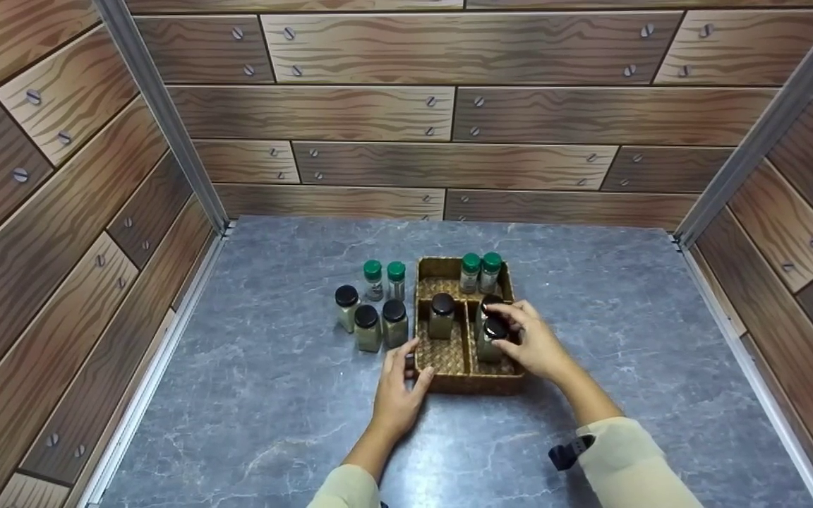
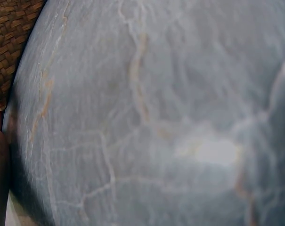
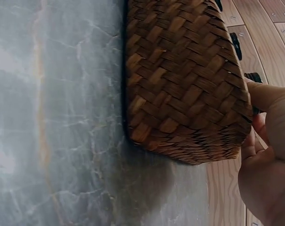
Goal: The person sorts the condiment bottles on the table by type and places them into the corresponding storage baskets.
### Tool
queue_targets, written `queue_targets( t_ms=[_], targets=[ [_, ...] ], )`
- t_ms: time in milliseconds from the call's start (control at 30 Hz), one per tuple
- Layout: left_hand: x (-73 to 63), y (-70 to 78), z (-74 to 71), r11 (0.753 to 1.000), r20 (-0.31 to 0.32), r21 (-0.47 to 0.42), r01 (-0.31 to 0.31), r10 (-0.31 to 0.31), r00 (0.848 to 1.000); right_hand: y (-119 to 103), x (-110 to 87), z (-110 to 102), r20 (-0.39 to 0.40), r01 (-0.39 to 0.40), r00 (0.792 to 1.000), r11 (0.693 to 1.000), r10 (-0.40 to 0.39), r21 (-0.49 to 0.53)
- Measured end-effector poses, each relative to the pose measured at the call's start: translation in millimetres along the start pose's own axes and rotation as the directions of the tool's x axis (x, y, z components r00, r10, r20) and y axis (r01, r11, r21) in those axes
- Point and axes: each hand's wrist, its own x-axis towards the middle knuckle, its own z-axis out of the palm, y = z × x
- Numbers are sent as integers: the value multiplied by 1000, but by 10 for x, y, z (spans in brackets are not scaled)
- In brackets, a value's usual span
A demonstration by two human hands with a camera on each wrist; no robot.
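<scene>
A woven basket (image 1: 477, 384) with three compartments stands on the table. My right hand (image 1: 537, 346) is over its front right compartment, thumb and fingers around the black lid of a spice jar (image 1: 492, 346). Just behind that jar stands another black-lidded jar (image 1: 481, 316), partly covered by the fingers. At the basket's front left corner, my left hand (image 1: 398, 395) touches the wall with spread fingers and thumb. One black-lidded jar (image 1: 441, 321) stands in the front left compartment. Two green-capped spice jars (image 1: 480, 271) stand in the back compartment.
Left of the basket stand three black-lidded jars (image 1: 368, 331) and two green-capped jars (image 1: 385, 279). The grey marbled table (image 1: 251, 395) is bounded by wood-patterned walls (image 1: 364, 113) at the back and both sides.
</scene>
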Motion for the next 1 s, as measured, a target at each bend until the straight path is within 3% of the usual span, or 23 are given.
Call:
queue_targets(
  t_ms=[833,1000],
  targets=[
    [-27,13,11,999,-2,-44,16,-16,1000,-211,-159,-40,-62,-40,997,999,42,25],
    [-11,56,11,998,21,-44,52,-52,998,-219,-214,-89,-71,-51,996,998,54,46]
  ],
)
